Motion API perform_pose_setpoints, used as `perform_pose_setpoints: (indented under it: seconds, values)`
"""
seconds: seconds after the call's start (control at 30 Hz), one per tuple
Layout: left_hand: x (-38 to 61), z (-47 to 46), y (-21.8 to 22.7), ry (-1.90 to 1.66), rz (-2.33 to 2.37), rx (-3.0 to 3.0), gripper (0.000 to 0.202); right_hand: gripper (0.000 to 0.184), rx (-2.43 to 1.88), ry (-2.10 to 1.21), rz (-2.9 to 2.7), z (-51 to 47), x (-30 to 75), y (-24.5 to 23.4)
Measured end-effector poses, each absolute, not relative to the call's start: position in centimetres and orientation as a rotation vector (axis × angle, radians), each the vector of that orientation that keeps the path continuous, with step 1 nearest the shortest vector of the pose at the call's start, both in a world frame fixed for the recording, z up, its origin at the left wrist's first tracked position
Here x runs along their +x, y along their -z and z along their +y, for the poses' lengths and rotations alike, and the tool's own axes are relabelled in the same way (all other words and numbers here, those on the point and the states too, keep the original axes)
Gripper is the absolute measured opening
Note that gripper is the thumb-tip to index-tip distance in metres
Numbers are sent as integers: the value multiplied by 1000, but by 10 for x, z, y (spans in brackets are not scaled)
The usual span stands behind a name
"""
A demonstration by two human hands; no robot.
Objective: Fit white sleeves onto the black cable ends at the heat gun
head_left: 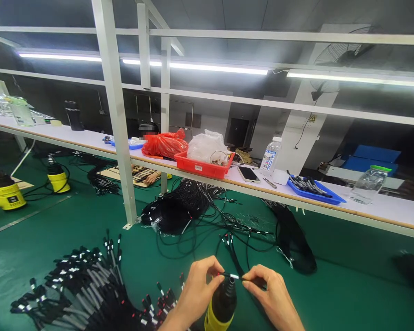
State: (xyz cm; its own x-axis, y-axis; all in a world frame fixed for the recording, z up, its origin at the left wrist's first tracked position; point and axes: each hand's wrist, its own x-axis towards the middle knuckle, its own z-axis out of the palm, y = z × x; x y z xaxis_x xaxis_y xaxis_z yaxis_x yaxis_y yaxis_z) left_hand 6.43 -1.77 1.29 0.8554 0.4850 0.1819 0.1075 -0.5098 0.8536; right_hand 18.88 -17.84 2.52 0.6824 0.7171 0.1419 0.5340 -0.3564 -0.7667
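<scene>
Head view: left hand (198,287) and right hand (271,292) pinch a cable (232,276) over green matting (338,280).

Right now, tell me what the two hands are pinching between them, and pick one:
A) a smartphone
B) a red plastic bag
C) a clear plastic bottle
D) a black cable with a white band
D. The left hand and right hand pinch the black cable from either side, above a yellow-bodied device.
</scene>
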Motion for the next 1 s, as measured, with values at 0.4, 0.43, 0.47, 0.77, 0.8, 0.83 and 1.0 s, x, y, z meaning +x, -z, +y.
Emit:
perform_pose_setpoints:
  seconds: [0.4, 0.43, 0.47, 0.77, 0.8, 0.83, 1.0]
  values:
    - [60, -21, -13, -420, 486, 2375, 34, 39, -2153, -379, -1047, -179, 184, -30]
    - [60, -20, -13, -413, 479, 2359, 36, 38, -2148, -375, -1050, -178, 183, -30]
    - [59, -19, -14, -407, 471, 2337, 36, 37, -2140, -366, -1046, -178, 182, -31]
    - [58, -17, -15, -425, 408, 2217, 27, 29, -2090, -337, -989, -177, 180, -32]
    - [59, -18, -15, -426, 420, 2244, 34, 33, -2111, -358, -993, -177, 180, -31]
    - [60, -18, -14, -429, 430, 2267, 40, 37, -2133, -382, -997, -177, 180, -31]
    - [62, -19, -13, -450, 424, 2274, 44, 42, -2129, -390, -1008, -177, 179, -27]
